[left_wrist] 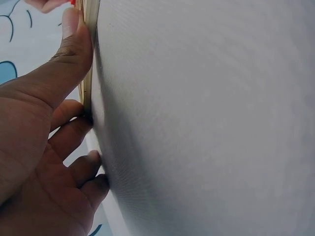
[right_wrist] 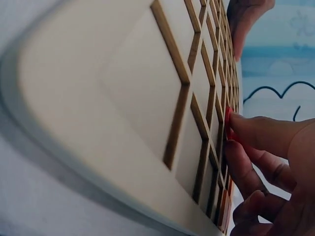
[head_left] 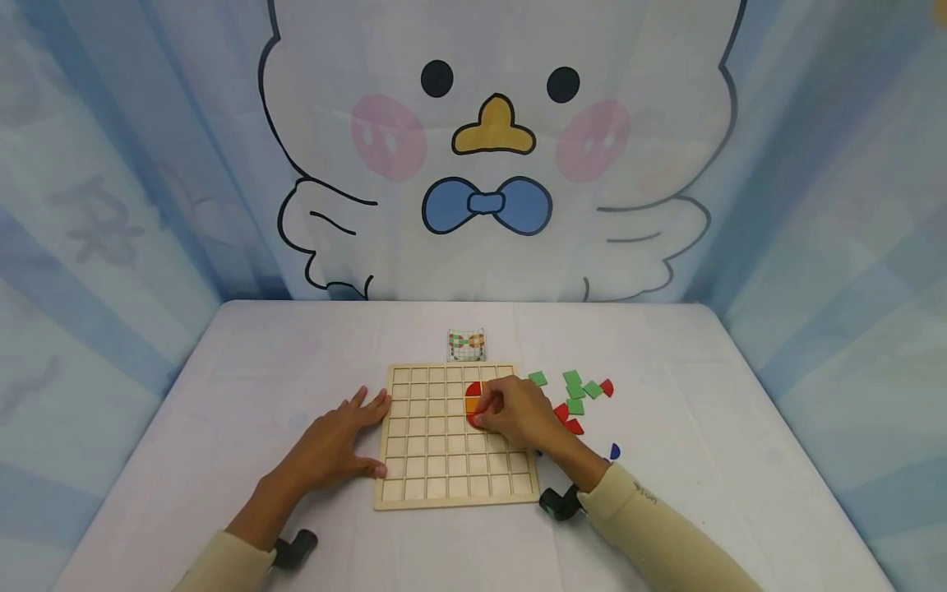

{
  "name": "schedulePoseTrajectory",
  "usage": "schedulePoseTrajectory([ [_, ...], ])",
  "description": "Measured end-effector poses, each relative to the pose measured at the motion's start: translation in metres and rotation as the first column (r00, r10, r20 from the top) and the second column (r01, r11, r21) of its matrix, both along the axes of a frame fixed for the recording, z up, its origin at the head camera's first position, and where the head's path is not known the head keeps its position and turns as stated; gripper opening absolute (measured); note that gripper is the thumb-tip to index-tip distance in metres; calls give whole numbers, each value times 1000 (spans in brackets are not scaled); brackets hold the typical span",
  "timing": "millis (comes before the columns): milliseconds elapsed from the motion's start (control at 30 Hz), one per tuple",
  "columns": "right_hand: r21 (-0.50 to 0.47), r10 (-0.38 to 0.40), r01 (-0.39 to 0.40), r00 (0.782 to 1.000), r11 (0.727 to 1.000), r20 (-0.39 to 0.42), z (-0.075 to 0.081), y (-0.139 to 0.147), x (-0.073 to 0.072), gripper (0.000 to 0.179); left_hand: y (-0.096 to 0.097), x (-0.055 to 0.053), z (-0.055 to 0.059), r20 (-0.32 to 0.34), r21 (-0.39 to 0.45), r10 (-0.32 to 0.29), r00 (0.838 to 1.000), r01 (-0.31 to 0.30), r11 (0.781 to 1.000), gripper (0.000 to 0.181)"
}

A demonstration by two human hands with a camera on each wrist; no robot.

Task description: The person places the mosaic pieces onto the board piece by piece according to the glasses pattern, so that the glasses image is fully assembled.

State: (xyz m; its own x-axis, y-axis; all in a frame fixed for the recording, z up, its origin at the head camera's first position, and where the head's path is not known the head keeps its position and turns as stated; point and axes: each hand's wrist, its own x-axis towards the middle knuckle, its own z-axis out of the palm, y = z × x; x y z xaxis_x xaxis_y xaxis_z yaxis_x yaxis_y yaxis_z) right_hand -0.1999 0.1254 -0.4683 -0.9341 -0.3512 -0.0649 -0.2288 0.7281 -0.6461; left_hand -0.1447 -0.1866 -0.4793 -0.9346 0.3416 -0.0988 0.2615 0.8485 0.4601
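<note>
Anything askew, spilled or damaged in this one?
Nothing stands out: the grid board lies flat, and the right hand pinches a red piece. Loose pieces lie scattered to the board's right, but that looks ordinary.

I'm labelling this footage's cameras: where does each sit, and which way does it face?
Head: worn on the head, facing forward and down at the wooden grid board; left hand, right hand and sleeves show.
Left wrist: on that wrist, looking along the left hand at the board's edge and the white tablecloth.
Right wrist: on that wrist, looking across the board at the right hand pinching a red piece.
Shared: head and right wrist both show the board and both hands.
</note>
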Motion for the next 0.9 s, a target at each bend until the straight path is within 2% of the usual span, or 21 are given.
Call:
schedulePoseTrajectory([
  [233,17,1,-2,1000,1000,28,1,0,1,16,0,-1,0,-2,-5,1,1000,-1,1000,113],
  [633,7,-15,15,1000,1000,-3,-2,5,-2,15,1,-1,-2,5,-3,4,1000,-4,1000,114],
  [733,1,-51,51,999,999,-5,-2,13,-4,13,1,-1,-3,5,-2,3,1000,-3,1000,114],
  [900,-9,-161,161,987,987,7,5,33,-9,9,0,-2,-2,6,-8,7,1000,-7,1000,114],
])
